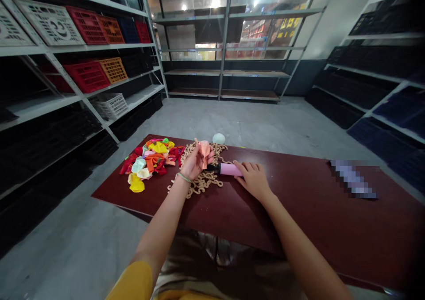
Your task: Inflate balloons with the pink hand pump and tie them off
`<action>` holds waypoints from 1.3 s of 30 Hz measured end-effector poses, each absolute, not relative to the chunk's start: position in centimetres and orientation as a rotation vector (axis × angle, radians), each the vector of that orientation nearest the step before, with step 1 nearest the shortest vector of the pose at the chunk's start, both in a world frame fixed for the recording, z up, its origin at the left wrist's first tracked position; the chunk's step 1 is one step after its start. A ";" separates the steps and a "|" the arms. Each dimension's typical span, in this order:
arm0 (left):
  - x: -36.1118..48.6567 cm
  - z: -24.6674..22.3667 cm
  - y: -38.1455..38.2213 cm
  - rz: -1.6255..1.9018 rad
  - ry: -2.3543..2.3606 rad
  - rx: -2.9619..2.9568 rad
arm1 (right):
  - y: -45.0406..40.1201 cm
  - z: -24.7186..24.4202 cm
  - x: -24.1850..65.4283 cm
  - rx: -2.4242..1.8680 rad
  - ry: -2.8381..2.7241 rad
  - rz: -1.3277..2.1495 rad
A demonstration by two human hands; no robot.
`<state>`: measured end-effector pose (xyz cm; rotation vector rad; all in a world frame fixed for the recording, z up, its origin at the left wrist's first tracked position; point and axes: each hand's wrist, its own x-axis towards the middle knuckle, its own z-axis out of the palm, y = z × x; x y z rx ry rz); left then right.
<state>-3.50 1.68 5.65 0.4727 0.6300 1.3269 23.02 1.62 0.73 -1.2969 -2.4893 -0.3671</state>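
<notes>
My two hands are apart. My left hand [195, 163] has its fingers closed around a limp peach balloon [205, 151], and my right hand [254, 178] is clamped over the near end of a pink cylinder [229, 170], whose black end points towards the left one (I can't tell whether balloon and cylinder touch). A green band [183, 177] circles my left wrist. Under and around my left hand spreads a heap of beige curly loops [201, 186]; just beyond it sits a pale rounded object [218, 138]. To its left lies a pile of limp coloured balloons [158, 148]. Well to the right of my right hand, a blurred-out object [353, 179] rests on the dark red table [299, 198]. Farther out to my left, shelves hold crates [88, 76].
</notes>
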 end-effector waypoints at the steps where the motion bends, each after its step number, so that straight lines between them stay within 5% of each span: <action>1: -3.3 5.4 1.9 1.340 0.591 0.480 | 1.5 0.8 23.1 -1.290 -2.483 -0.361; 17: -6.0 3.3 2.7 1.852 0.456 -0.009 | -0.6 1.0 23.2 -1.249 -2.284 -0.281; 39: -3.9 3.9 2.0 1.939 0.609 0.312 | -1.7 1.0 21.6 -1.170 -2.407 -0.333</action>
